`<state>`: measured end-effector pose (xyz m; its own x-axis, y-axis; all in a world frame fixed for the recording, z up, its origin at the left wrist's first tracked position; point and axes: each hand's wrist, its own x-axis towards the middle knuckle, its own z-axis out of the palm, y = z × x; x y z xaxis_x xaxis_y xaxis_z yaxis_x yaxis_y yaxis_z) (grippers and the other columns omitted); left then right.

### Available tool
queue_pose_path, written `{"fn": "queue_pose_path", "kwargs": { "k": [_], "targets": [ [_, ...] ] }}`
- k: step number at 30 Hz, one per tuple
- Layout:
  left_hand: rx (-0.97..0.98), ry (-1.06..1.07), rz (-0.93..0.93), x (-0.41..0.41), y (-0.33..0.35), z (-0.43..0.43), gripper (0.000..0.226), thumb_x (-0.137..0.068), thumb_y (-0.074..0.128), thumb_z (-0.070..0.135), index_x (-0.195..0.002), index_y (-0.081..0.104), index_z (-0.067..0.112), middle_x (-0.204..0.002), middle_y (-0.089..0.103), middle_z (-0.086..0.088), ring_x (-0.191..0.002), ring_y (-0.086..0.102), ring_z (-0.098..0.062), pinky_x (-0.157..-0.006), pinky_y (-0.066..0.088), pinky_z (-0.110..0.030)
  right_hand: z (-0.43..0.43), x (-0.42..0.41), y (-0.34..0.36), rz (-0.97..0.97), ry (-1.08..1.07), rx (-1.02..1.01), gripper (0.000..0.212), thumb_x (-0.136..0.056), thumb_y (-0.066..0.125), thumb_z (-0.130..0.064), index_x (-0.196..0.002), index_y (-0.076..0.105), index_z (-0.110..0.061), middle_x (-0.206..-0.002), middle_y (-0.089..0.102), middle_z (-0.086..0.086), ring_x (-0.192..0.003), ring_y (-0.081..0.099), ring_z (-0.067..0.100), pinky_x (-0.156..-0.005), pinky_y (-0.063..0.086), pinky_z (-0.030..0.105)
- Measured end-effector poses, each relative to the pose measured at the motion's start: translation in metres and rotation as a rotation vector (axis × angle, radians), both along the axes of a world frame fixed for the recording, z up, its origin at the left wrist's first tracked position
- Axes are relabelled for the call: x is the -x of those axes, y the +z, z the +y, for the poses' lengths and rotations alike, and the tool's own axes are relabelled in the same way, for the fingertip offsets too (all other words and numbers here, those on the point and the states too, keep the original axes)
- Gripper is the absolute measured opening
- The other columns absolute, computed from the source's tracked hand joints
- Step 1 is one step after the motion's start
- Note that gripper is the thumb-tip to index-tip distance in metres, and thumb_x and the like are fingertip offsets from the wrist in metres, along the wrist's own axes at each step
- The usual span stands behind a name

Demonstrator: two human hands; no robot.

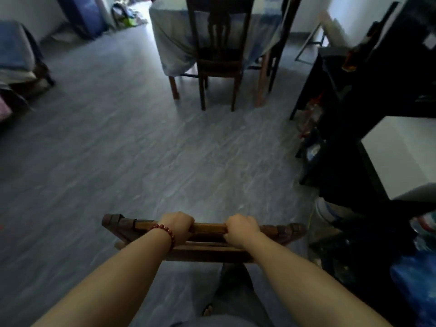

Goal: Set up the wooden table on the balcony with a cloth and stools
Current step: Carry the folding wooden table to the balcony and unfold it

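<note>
Left hand (178,226) and right hand (241,228) grip a carved wooden frame (208,228).

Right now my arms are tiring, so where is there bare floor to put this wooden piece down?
The left hand and right hand grip the wooden piece. The widest bare floor lies straight ahead, between the dining chair, the covered furniture on the left and the dark shelves. The right side is crowded: clutter and a bucket at the shelves' foot.

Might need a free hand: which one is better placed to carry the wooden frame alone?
Left hand, probably: it grips the wooden frame nearer its middle; the right hand sits farther out, toward the dark cabinet.
</note>
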<state>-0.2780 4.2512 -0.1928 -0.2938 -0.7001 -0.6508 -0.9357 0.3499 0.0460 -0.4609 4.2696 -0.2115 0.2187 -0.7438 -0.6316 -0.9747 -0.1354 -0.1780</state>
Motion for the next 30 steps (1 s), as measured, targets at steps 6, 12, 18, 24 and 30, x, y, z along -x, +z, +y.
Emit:
{"fn": "queue_pose_path", "kwargs": {
  "k": [6, 12, 18, 24, 30],
  "targets": [
    [0.024, 0.091, -0.024, -0.022, -0.001, -0.072, 0.023, -0.095, 0.045, 0.032, -0.107, 0.059, 0.018, -0.109, 0.063, -0.004, -0.101, 0.058, -0.023, -0.077, 0.043, -0.030, -0.096, -0.014, 0.002, -0.033, 0.202, 0.057, 0.030, -0.093, 0.049, -0.031, -0.112, 0.059, -0.011, -0.111, 0.061, 0.013, -0.103, 0.059, 0.032, -0.084, 0.046, 0.037],
    [0.038, 0.225, 0.032, -0.043, -0.006, -0.128, 0.022, -0.095, 0.046, 0.033, -0.106, 0.058, 0.019, -0.106, 0.063, -0.002, -0.098, 0.059, -0.021, -0.078, 0.044, -0.030, -0.182, -0.034, 0.004, 0.009, 0.397, 0.068, 0.031, -0.093, 0.049, -0.034, -0.110, 0.059, -0.010, -0.109, 0.062, 0.013, -0.100, 0.060, 0.032, -0.076, 0.043, 0.034],
    [0.080, 0.359, 0.090, -0.087, -0.015, -0.179, 0.017, -0.094, 0.046, 0.031, -0.104, 0.056, 0.022, -0.105, 0.063, -0.002, -0.097, 0.059, -0.022, -0.072, 0.039, -0.028, -0.261, -0.083, 0.012, 0.005, 0.518, 0.093, 0.027, -0.090, 0.052, -0.033, -0.104, 0.064, -0.013, -0.102, 0.065, 0.011, -0.095, 0.062, 0.031, -0.073, 0.045, 0.033],
    [0.108, 0.355, 0.076, -0.155, -0.017, -0.267, 0.027, -0.096, 0.044, 0.038, -0.109, 0.055, 0.018, -0.111, 0.062, -0.005, -0.103, 0.058, -0.024, -0.074, 0.040, -0.031, -0.360, -0.158, 0.010, 0.063, 0.574, 0.090, 0.028, -0.092, 0.052, -0.034, -0.107, 0.060, -0.012, -0.107, 0.063, 0.012, -0.098, 0.060, 0.031, -0.071, 0.043, 0.034],
    [0.094, 0.386, 0.062, -0.234, -0.005, -0.348, 0.027, -0.096, 0.046, 0.033, -0.112, 0.056, 0.015, -0.116, 0.061, -0.009, -0.108, 0.057, -0.028, -0.082, 0.045, -0.035, -0.439, -0.237, 0.014, 0.041, 0.554, 0.106, 0.028, -0.091, 0.052, -0.037, -0.106, 0.061, -0.015, -0.104, 0.063, 0.009, -0.096, 0.061, 0.030, -0.074, 0.047, 0.034]
  ]
}}
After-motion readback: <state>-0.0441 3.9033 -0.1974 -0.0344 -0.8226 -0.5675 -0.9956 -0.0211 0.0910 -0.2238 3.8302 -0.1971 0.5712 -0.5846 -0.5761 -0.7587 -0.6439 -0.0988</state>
